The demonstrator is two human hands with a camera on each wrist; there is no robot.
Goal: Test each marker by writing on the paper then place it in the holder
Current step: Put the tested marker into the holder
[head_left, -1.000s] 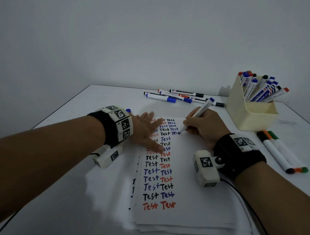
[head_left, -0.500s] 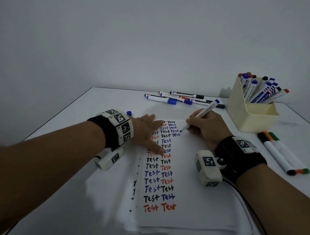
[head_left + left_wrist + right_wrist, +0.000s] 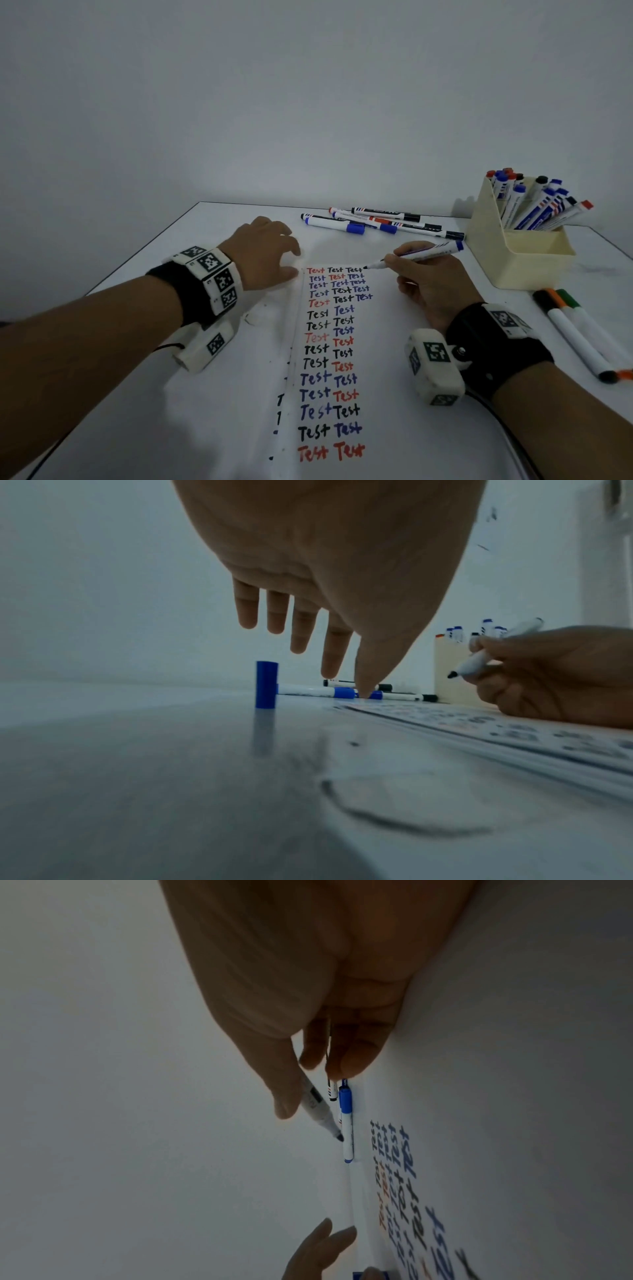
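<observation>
My right hand [image 3: 390, 262] grips an uncapped white marker [image 3: 421, 254] with a blue end. Its dark tip hovers just past the top right of the writing on the paper [image 3: 383, 342]. The sheet carries rows of "Test" in red, black and blue. My left hand [image 3: 291, 260] hangs off the paper's top left corner, fingers [image 3: 337, 653] straight down and holding nothing. A blue cap [image 3: 266, 685] stands upright on the table just beside those fingers, apart from them. The cream holder [image 3: 520, 257], far right, has several markers in it. The right wrist view shows the marker [image 3: 313, 1100] pinched between thumb and fingers.
Several capped markers [image 3: 376, 222] lie in a loose group at the table's back edge, beyond the paper. Three more markers [image 3: 579, 332] with black, orange and green ends lie right of my right wrist. The paper is the top of a stack [image 3: 514, 745].
My left hand has lifted off the paper and moved left and back toward the blue cap. My right hand has raised the marker tip off the sheet.
</observation>
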